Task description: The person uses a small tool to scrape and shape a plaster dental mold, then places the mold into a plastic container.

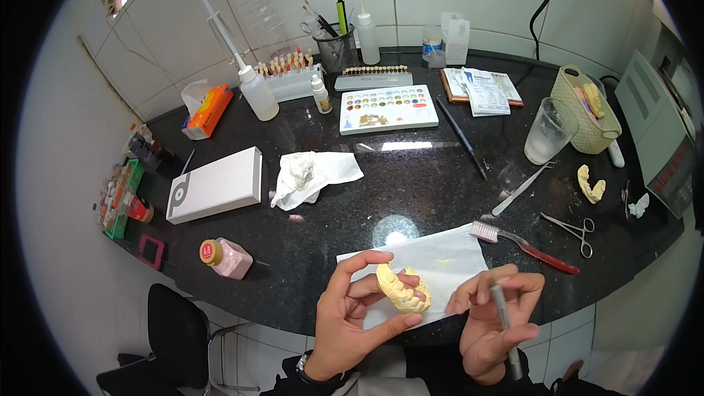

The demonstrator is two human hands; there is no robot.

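A yellow plaster dental cast (402, 295), shaped like an arch of teeth, is held over a white paper sheet (458, 246) at the counter's near edge. My left hand (343, 315) grips it between thumb and fingers, with some fingertips inside the curve. To its right, my right hand (484, 330) has its fingers curled around a slim grey metal rod-like tool (506, 323). What the tool's tip looks like, I cannot make out. Just beyond the sheet's right corner lies a red-handled toothbrush (532, 249). Pale yellow crumbs dot the paper.
Right of the sheet lie locking forceps (576, 232), tweezers (522, 189) and another yellow cast (590, 185). A glass (548, 132) stands by a woven basket (568, 95). Farther back is a paint palette (389, 108). A pink jar (227, 258) and white box (215, 185) sit left.
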